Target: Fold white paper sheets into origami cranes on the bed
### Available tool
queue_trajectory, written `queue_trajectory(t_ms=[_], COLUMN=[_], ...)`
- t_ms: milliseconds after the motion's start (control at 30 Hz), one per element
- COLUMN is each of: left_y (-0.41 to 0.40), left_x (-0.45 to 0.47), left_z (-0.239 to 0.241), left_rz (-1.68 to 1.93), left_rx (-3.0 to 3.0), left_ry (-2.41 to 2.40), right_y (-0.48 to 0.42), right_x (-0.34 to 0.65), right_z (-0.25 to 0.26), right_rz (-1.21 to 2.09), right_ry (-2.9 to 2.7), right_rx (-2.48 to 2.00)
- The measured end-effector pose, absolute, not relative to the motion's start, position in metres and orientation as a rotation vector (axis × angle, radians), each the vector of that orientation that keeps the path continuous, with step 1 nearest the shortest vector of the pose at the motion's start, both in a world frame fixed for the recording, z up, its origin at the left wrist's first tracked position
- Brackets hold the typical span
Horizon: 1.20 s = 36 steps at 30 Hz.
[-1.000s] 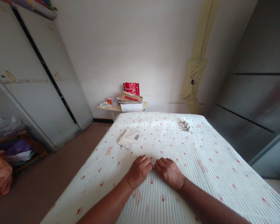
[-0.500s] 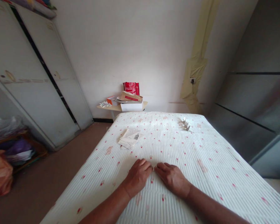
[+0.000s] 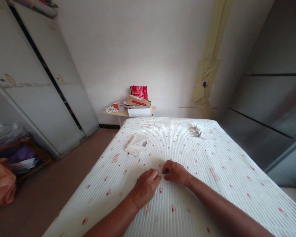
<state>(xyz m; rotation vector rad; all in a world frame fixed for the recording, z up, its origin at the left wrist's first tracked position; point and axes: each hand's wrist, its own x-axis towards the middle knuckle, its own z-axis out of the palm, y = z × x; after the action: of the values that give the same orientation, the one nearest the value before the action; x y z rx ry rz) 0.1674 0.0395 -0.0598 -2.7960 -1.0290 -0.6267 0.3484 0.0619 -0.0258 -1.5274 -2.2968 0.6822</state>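
Over the middle of the white quilted bed cover (image 3: 128, 210) with red dots, my two hands are close together. My left hand (image 3: 147, 185) is closed, its fingertips pinched on something small and pale that I cannot make out. Facing it, my right hand (image 3: 177, 173) has curled fingers drawn in around the same spot; what they hold is hidden. Beyond the left hand lie printed paper sheets (image 3: 137, 145) in a loose stack. Several small whitish folded pieces (image 3: 196, 131) are heaped farther back on the right.
Behind the bed, a small table (image 3: 123, 113) carries a red bag (image 3: 138, 92), boxes and more whitish pieces (image 3: 111, 109). Grey cabinets (image 3: 34, 89) line the left. A dark grey panelled surface (image 3: 268, 102) rises on the right. An orange plastic bag (image 3: 1, 182) sits at the left edge.
My right hand has shifted forward and turned, its fingers now curled more. My left hand stays nearly in place.
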Motion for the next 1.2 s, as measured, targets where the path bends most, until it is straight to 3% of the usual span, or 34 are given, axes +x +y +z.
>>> queue_trajectory(t_ms=[567, 900, 1200], left_y=[0.035, 0.032, 0.029], left_x=[0.168, 0.172, 0.171], left_z=[-0.057, -0.049, -0.052], left_rz=[-0.535, -0.418, -0.389], left_rx=[-2.784, -2.83, -2.819], left_ry=[-1.129, -1.248, -1.227], right_y=[0.083, 0.064, 0.063], right_x=[0.324, 0.338, 0.352], right_z=[0.006, -0.015, -0.03], right_rz=[0.788, 0.56, 0.669], right_ry=[-2.687, -2.333, -2.138], right_rx=[-1.845, -2.002, -1.974])
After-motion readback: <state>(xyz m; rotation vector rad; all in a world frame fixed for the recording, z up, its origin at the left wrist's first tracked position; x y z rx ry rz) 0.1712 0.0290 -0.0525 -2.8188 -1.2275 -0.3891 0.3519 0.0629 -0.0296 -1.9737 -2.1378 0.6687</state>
